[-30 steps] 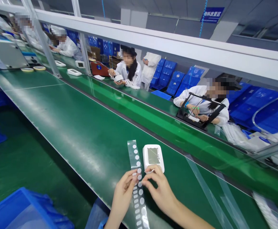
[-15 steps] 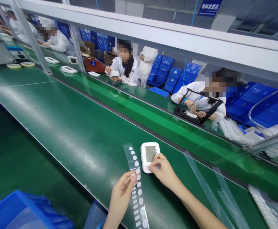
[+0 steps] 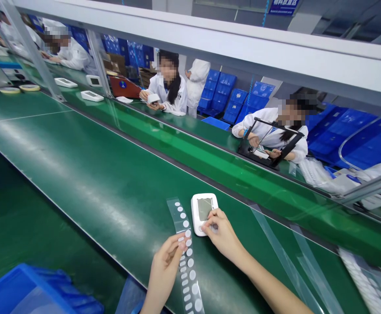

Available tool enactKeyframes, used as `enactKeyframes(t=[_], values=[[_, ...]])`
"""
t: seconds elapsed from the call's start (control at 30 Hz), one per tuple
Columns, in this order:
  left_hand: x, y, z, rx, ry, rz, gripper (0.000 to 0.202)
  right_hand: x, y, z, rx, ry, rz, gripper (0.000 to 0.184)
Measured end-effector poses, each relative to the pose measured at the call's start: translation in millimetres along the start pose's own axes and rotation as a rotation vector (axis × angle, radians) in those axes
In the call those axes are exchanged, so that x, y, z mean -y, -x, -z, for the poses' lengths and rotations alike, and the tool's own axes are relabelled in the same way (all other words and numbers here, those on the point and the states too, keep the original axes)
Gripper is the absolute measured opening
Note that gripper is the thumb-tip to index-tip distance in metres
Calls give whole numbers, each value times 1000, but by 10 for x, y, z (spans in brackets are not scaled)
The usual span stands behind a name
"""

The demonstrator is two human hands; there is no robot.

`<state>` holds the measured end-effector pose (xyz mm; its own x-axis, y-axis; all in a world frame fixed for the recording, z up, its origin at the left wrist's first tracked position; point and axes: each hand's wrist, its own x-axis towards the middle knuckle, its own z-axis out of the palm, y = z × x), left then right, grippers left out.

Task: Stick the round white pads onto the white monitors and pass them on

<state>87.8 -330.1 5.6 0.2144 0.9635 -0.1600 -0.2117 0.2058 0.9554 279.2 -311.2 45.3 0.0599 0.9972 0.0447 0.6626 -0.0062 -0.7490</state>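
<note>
A clear strip of round and oval white stickers (image 3: 190, 263) slants across the green bench, its near end cut off by the bottom of the view. My left hand (image 3: 166, 261) pinches the strip between thumb and fingers near its middle. Just right of the strip's far part lies a white device with a grey screen (image 3: 205, 209), face up, looking like a blood pressure monitor. My right hand (image 3: 221, 231) is over its lower right side, thumb and fingers pinched together at the lower front by the buttons. Whatever is between those fingertips is hidden.
Clear plastic strips (image 3: 285, 253) lie on the bench to the right. Beyond a raised edge runs a bright green conveyor belt (image 3: 177, 144), with co-workers seated behind it. A metal beam (image 3: 210, 35) crosses above. A blue bin (image 3: 23, 292) stands at lower left.
The view has shifted slightly, moving the scene a little left and up. Both hands keep the same grip and place. Across the belt, the right co-worker's hands have moved.
</note>
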Motion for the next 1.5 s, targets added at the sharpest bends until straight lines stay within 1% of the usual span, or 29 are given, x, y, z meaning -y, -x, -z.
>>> enactKeyframes(t=[0.3,1.0,1.17,1.3,1.5], values=[[13,-4,6,14,-22,28,43,17,-25,43,34,-7,-3,11],[32,-9,-1,0,-18,20,43,38,-31,57,95,44,30,12],[7,-5,-6,-8,-19,25,45,22,-76,99,85,9,16,11],[-18,-11,0,-8,3,31,46,6,-112,139,82,-67,2,6],[-4,-32,11,5,52,37,46,16,-78,100,52,-30,25,9]])
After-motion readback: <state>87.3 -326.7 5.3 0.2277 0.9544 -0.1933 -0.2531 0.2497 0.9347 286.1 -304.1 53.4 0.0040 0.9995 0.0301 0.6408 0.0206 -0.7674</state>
